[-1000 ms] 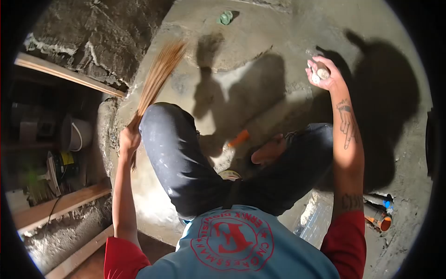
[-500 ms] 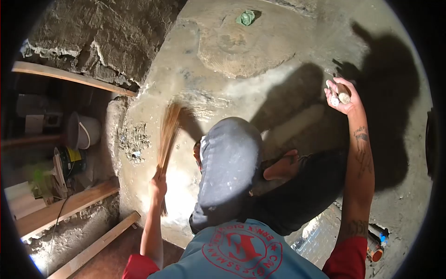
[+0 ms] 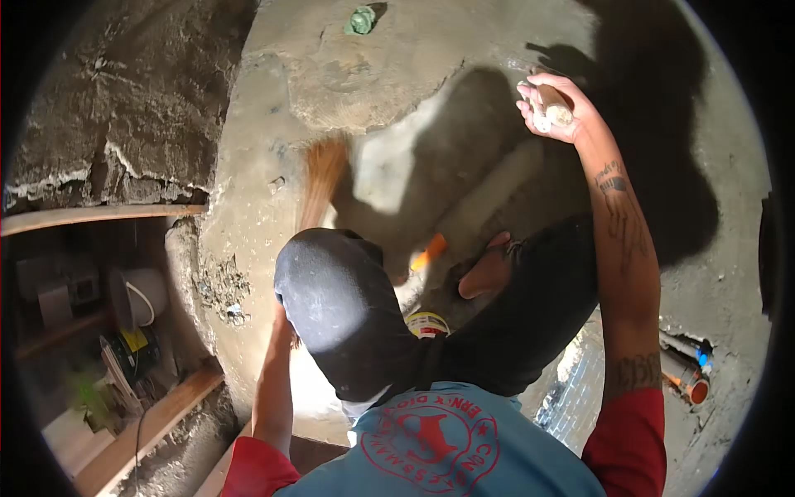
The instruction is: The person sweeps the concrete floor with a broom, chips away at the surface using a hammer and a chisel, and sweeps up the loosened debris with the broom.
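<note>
A straw hand broom (image 3: 326, 170) has its bristles, blurred by motion, against the rough grey concrete floor (image 3: 248, 141). My left hand (image 3: 290, 321) is on the broom's handle, mostly hidden behind my left knee. Raised at the right, my right hand (image 3: 563, 106) has its fingers curled around a short, pale brown stick-like piece (image 3: 555, 108) and a smaller whitish piece (image 3: 542, 123). What kind of pieces they are, I cannot make out.
A crumpled green thing (image 3: 362, 20) lies on the floor ahead. An orange object (image 3: 429, 251) is near my foot (image 3: 480, 277). To the left, past wooden planks (image 3: 149, 422), stands a white bucket (image 3: 137, 300). Orange pipe ends (image 3: 696, 389) show in a hole at right.
The broom's bristles have swept forward and slightly right, and my left hand has gone behind the knee. My view has shifted right. The right hand still holds its pieces.
</note>
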The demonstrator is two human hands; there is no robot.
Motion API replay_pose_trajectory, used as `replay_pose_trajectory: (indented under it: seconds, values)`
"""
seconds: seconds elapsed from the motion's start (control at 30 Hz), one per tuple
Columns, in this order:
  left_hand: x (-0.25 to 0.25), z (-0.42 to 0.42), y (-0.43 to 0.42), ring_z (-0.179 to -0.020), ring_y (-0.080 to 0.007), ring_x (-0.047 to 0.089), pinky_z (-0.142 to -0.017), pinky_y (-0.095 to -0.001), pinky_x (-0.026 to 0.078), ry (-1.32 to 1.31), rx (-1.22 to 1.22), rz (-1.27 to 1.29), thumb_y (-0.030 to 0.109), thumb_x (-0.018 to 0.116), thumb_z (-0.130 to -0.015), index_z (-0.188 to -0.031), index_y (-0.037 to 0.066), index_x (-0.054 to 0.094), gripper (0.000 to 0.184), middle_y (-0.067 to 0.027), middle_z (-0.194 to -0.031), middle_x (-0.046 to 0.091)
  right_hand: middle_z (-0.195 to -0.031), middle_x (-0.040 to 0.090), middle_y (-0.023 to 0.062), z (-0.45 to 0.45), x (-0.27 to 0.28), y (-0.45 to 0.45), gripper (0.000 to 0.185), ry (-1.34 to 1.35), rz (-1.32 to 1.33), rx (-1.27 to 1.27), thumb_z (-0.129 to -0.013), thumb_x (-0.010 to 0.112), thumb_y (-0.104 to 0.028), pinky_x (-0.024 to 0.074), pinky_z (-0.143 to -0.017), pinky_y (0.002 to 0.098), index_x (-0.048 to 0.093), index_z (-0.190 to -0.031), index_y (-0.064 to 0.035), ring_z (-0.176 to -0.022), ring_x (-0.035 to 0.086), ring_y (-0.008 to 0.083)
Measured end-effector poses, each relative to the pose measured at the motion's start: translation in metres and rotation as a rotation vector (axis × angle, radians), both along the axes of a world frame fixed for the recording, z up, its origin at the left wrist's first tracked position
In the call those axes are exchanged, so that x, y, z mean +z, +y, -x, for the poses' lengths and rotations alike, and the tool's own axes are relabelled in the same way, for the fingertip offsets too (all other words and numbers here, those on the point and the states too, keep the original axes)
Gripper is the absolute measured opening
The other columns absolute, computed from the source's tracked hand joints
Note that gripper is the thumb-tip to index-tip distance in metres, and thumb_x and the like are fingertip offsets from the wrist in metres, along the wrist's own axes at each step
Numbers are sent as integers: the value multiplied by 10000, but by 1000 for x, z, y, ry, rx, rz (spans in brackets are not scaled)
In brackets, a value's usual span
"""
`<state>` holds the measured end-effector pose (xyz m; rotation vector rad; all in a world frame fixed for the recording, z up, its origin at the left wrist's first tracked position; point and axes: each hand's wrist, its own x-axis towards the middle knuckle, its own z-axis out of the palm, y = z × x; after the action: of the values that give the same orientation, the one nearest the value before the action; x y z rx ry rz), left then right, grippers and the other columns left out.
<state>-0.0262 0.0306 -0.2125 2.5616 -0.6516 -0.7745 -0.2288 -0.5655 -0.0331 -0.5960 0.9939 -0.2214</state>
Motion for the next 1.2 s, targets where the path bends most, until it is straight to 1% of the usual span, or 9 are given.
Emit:
replay_pose_trajectory:
  seconds: [0.1,0.4,0.47,0.5,0.73,0.8,0.97,1.1,1.2]
  values:
    - [-26,14,0,-638,-286,604,-555,-396,470,49,-142,-8,306,548,-948,-1263,40,530,413,-208,-895,680,-996,607,67,3,11,8,218,-1,44,-32,-789,732,-115,516,-600,374,557,-920,-123,-731,590,236]
    - [28,-59,-112,-793,-432,642,-676,-483,507,-170,-490,-68,303,619,-899,-1026,4,645,326,-225,-850,642,-1005,610,96,16,4,-5,209,-74,41,-31,-794,720,-108,514,-571,388,551,-914,-136,-694,602,243]
    - [94,-49,-203,-744,-431,643,-642,-510,501,-361,-516,68,362,590,-926,-1248,194,637,366,-227,-808,627,-920,628,79,15,11,2,160,-90,69,-39,-807,715,-128,509,-577,367,578,-889,-108,-709,609,234]
    - [73,-79,-231,-769,-428,652,-666,-527,507,-437,-660,63,377,552,-943,-1340,296,568,405,-229,-838,643,-835,645,63,15,14,4,132,-98,88,-34,-820,709,-147,504,-583,347,606,-865,-80,-723,615,226]
    - [98,-84,-451,-768,-418,659,-711,-512,525,-466,-992,-66,330,472,-962,-1364,197,531,428,-231,-860,672,-872,628,25,25,32,0,202,32,114,0,-867,670,-200,527,-571,325,549,-972,-76,-711,601,162]
    - [67,-79,-481,-893,-392,677,-773,-495,539,-406,-972,-308,220,506,-884,-1207,103,629,365,-210,-976,694,-878,626,21,27,28,-5,211,56,167,1,-871,665,-202,528,-568,324,538,-987,-79,-705,600,159]
    - [54,-86,-362,-899,-424,658,-806,-503,521,-197,-978,-379,224,435,-941,-1106,20,618,320,-259,-962,671,-878,614,36,41,29,3,225,-53,136,-28,-874,662,-199,536,-551,323,522,-1008,-84,-669,610,154]
    - [167,-93,-245,-876,-420,661,-802,-499,519,-123,-980,-536,314,446,-988,-1438,205,446,462,-267,-909,667,-922,630,36,37,27,0,230,-8,180,14,-869,671,-199,537,-549,308,528,-1007,-84,-683,616,137]
    - [220,-81,-241,-817,-409,668,-777,-504,519,-211,-896,-535,353,461,-996,-1466,273,404,479,-253,-844,667,-946,634,37,31,30,3,234,-28,182,15,-862,672,-200,538,-556,308,532,-1011,-85,-687,611,136]
